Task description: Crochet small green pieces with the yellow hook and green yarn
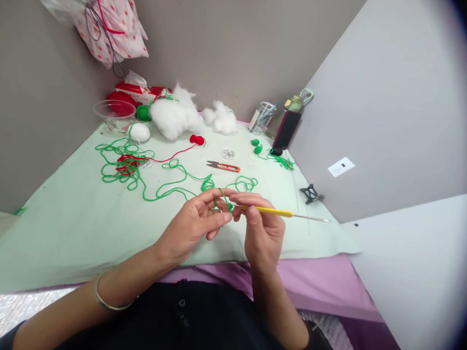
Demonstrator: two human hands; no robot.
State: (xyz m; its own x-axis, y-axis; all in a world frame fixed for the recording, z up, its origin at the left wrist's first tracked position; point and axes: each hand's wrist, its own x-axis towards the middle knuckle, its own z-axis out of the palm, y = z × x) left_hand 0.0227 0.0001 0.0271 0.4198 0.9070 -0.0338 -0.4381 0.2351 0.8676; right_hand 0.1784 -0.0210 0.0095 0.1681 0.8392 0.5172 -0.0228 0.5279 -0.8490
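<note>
My right hand (263,228) is closed round the yellow handle of a crochet hook (275,211), whose bare metal end sticks out to the right. The hook's other end points left at a small piece of green crochet (230,207). My left hand (199,218) pinches near that piece, with green yarn looped over its raised index finger. Loose green yarn (171,192) trails from beside my hands across the table to a tangle at the left. Whether the hook tip sits inside a stitch is too small to tell.
Orange thread snips (223,166) lie beyond my hands, near a small round clear case (228,153). White stuffing (175,114), a clear plastic tub (115,116) and a red tissue box (134,92) stand at the back. Rightward are a pen holder (261,119) and a leaning phone (287,130).
</note>
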